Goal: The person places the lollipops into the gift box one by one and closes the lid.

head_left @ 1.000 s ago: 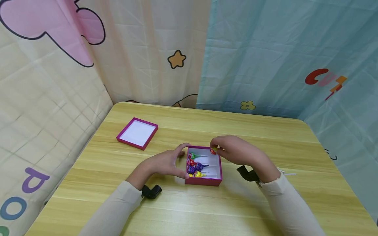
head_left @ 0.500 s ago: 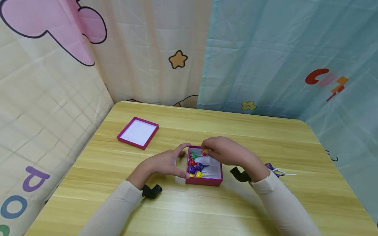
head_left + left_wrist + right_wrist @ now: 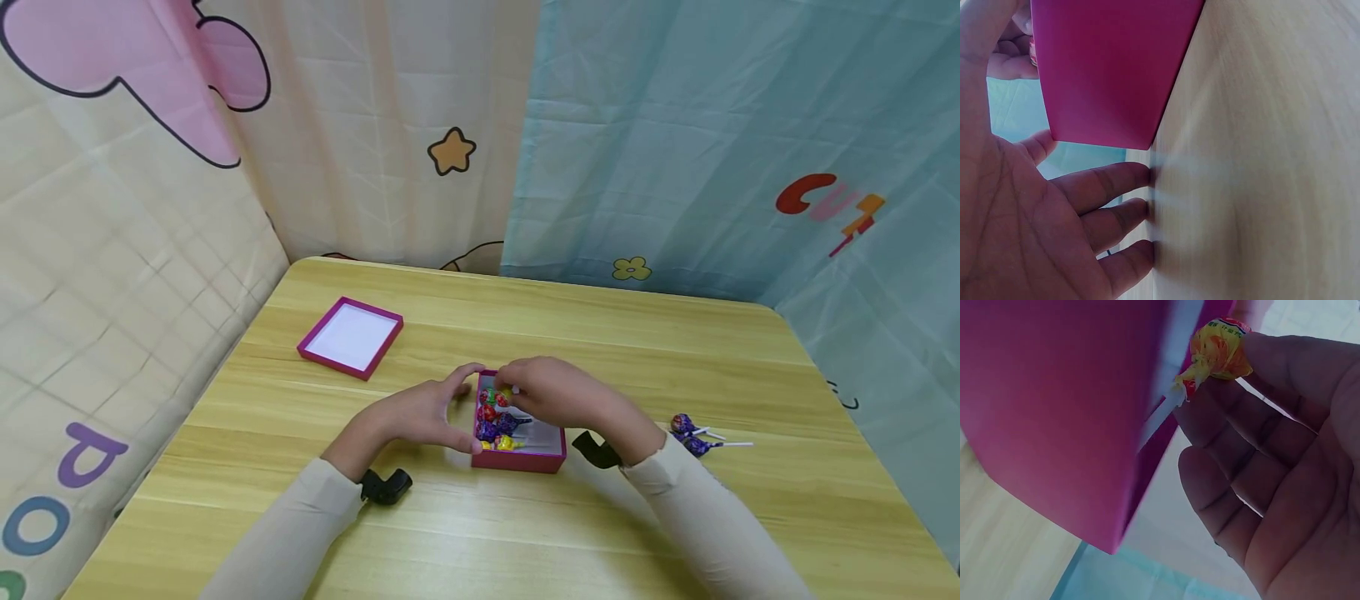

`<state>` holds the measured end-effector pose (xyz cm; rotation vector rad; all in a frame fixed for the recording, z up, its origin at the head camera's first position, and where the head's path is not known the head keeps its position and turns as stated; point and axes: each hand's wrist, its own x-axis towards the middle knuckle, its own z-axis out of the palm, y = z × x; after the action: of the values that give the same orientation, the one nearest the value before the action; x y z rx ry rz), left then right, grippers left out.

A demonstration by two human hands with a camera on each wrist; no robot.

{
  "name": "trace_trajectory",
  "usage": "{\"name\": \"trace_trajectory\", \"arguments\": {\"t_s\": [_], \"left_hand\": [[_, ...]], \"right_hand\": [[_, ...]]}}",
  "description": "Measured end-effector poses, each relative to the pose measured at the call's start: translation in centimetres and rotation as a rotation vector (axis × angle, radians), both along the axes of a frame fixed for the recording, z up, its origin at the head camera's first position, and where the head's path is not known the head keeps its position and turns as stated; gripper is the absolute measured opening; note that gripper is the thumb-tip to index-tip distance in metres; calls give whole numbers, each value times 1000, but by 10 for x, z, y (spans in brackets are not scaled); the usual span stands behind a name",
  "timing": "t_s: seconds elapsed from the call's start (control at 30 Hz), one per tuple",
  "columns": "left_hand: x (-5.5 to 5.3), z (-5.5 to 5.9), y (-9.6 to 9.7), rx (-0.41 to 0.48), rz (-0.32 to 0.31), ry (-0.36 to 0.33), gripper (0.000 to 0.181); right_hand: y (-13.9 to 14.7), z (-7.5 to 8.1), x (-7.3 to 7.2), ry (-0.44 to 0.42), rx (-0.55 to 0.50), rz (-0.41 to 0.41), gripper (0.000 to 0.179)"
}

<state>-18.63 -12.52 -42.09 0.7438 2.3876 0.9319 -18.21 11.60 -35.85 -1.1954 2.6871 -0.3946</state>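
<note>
Pale wood-grain table (image 3: 465,533): right hand (image 3: 561,392) pinching a yellow-and-red wrapped lollipop (image 3: 1220,351) at the far left of an open magenta square box (image 3: 517,461).
Left hand (image 3: 426,413), fingers apart, braces the box; a gentle release beside the green-wrapped lollipop (image 3: 491,396) should spare its neighbours.

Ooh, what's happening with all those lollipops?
A person's right hand pinches a yellow-and-red lollipop at an open magenta box, while the left hand rests against its side. Other lollipops lie inside. Some purple-wrapped lollipops are on the table to the right, and the box's lid sits off to the left.
</note>
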Motion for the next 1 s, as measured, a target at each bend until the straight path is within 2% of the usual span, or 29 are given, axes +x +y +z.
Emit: {"name": "trace_trajectory", "arguments": {"t_s": [0.3, 0.57, 0.77, 1.0], "left_hand": [[1, 0, -1, 4, -6, 7, 112], [1, 0, -1, -2, -10, 14, 112], [0, -1, -2, 0, -17, 24, 112], [-1, -1, -1, 5, -19, 24, 111]], "right_hand": [[-5, -14, -2, 13, 92, -22, 5], [-8, -24, -6, 56, 147, -30, 6], [-9, -28, -7, 95, 186, -46, 4], [-9, -29, -7, 85, 198, -58, 5]]}}
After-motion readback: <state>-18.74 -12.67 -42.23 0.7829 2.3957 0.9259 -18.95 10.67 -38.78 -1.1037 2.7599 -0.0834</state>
